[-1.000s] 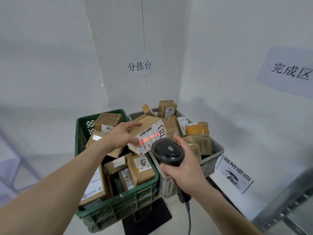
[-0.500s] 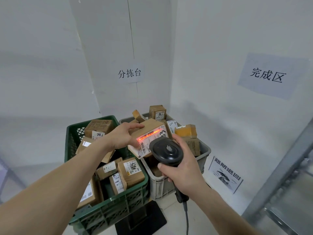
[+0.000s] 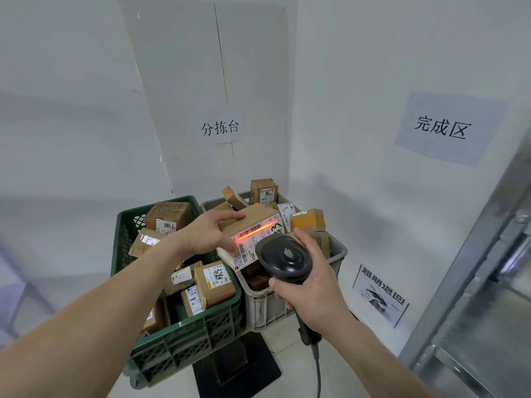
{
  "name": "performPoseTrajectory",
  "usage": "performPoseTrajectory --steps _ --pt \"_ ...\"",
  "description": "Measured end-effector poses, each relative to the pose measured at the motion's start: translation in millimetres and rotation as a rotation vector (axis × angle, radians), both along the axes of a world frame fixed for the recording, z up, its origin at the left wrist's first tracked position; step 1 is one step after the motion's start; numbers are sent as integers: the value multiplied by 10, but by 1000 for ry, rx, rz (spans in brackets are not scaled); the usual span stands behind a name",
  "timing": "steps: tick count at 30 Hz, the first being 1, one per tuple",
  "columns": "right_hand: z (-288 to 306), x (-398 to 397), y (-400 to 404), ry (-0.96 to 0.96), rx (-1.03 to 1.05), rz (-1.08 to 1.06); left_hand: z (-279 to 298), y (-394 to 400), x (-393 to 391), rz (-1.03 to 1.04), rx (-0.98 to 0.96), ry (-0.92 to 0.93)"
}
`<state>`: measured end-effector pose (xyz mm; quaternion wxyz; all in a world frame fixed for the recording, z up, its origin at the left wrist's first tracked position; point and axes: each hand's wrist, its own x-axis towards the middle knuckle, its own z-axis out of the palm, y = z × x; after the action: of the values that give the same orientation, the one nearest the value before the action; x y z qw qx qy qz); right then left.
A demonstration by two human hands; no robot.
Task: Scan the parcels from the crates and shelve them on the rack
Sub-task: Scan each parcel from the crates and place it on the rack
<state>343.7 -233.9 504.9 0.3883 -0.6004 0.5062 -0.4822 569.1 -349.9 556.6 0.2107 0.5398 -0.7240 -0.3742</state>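
Note:
My left hand [image 3: 208,232] grips a brown cardboard parcel [image 3: 253,222] above the gap between the two crates, its white label turned toward me. A red scan line lies across the label's barcode. In my right hand [image 3: 311,285] I hold a black handheld scanner [image 3: 283,258] by its handle, its head just below and right of the parcel. The green crate [image 3: 184,337] on the left and the grey crate [image 3: 336,251] on the right both hold several labelled cardboard parcels.
A grey metal rack [image 3: 474,282] stands at the right edge. Paper signs hang on the white walls, one [image 3: 220,128] behind the crates, one [image 3: 444,129] at the right, one [image 3: 379,294] low by the floor. A black stand base [image 3: 238,366] lies under the crates. The scanner cable [image 3: 317,369] hangs down.
My view has swung to the right, bringing the rack into sight. The red scan line has shifted higher on the label. Both hands keep their hold.

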Motion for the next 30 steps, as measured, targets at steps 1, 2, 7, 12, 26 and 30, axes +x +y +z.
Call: performPoseTrajectory --steps 1,2,7,12,26,30 --pt "-3 -24 27 -11 1 7 8 40 -24 3 -1 -9" --pt "-6 -50 54 -19 -6 13 16 82 -44 9 -2 -14" --pt "2 -162 223 22 -41 10 7 240 -105 22 3 -4" --pt "29 -230 380 61 -56 -25 -13 358 -114 15 19 43" --pt "56 152 778 -44 -46 -273 -384 454 -174 191 -47 673" --pt "2 211 918 -55 -9 -325 -465 498 -260 155 -48 714"
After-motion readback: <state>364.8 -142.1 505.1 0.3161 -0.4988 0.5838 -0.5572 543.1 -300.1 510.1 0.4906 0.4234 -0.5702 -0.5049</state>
